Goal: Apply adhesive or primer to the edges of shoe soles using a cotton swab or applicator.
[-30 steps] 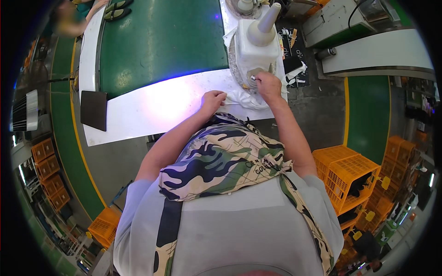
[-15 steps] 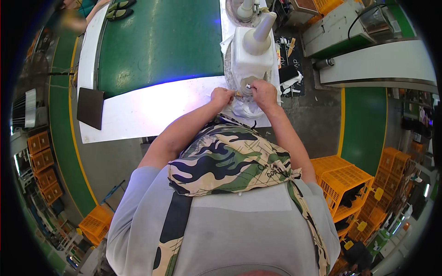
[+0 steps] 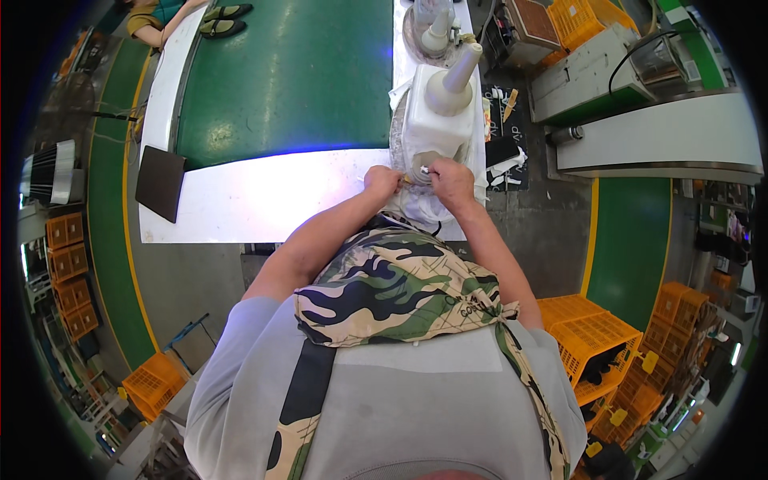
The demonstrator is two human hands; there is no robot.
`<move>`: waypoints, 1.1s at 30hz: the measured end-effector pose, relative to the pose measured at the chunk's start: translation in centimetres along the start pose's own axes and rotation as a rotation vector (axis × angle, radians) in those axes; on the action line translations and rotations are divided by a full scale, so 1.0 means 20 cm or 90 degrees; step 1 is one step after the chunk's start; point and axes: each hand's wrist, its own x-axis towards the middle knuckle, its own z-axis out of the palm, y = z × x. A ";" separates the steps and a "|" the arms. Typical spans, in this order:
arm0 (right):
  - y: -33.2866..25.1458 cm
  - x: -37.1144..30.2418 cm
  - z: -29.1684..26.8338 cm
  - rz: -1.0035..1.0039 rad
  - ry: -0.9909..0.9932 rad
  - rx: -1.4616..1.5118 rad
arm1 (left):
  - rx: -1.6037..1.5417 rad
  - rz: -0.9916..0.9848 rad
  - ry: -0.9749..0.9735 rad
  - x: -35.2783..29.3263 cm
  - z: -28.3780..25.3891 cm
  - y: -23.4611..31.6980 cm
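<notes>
Right now, both hands work close together at the near end of a white plastic jug [image 3: 436, 132] with a tall cone spout [image 3: 456, 78]. The jug sits on the right part of the white tabletop [image 3: 280, 192], just past the fingers. The right hand [image 3: 453, 185] is closed to a narrow pinch and seems to hold a small white piece [image 3: 425, 170] by the round gap at the jug's near end. The left hand [image 3: 384, 182] is curled up small beside it. A tiny yellowish bit [image 3: 407, 180] shows by its fingertips, but one cannot tell if they hold it. A crumpled white cloth or bag [image 3: 424, 206] lies just below the hands.

The step in hand looks like small, careful finger work at the jug. The next move seems to call for a soft pinch and steady hands, with no bump to the jug.

One second ago, the left hand was farther from the right one, over by the white cloth. Now the two hands are near each other and almost level. The jug also shows lower in the view, and more of the co-worker's arm [image 3: 152, 32] shows at the top left, near the dark shoes [image 3: 224, 28].
</notes>
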 end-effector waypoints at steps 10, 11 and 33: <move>-0.03 0.03 0.02 -0.026 -0.037 -0.038 | 0.036 0.009 0.053 0.01 -0.03 -0.03; -0.03 0.03 0.02 -0.029 -0.039 -0.041 | 0.038 0.009 0.054 0.01 -0.03 -0.04; -0.04 0.07 0.04 -0.043 -0.077 -0.058 | -0.431 -0.070 0.170 -0.51 -0.69 -0.72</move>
